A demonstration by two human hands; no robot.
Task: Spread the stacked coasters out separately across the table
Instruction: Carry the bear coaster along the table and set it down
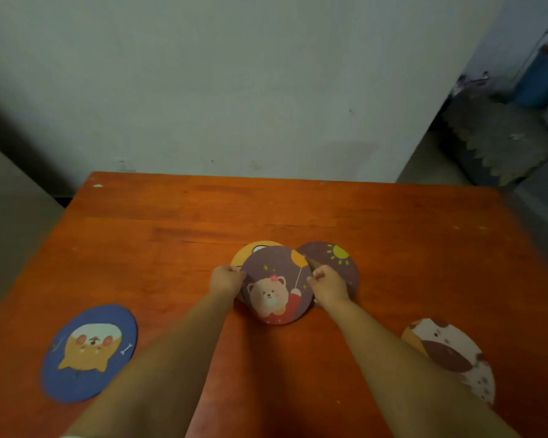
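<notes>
At the middle of the orange-brown table [171, 235] lies a purple coaster with a bear and balloon [274, 287]. My left hand [225, 279] grips its left edge and my right hand [328, 284] grips its right edge. Under it, a yellow coaster [250, 249] peeks out at the upper left. A purple coaster with a sun [336, 256] sticks out at the upper right, partly under my right hand. A blue coaster with a dog face [89, 352] lies alone at the near left. Alone at the near right lies a white and brown coaster [453, 358].
The table's far edge meets a pale wall [266, 90]. Off the right side, on the floor, are a dark mat [494, 143] and a blue bucket [541, 77]. A grey surface [10, 210] stands to the left of the table.
</notes>
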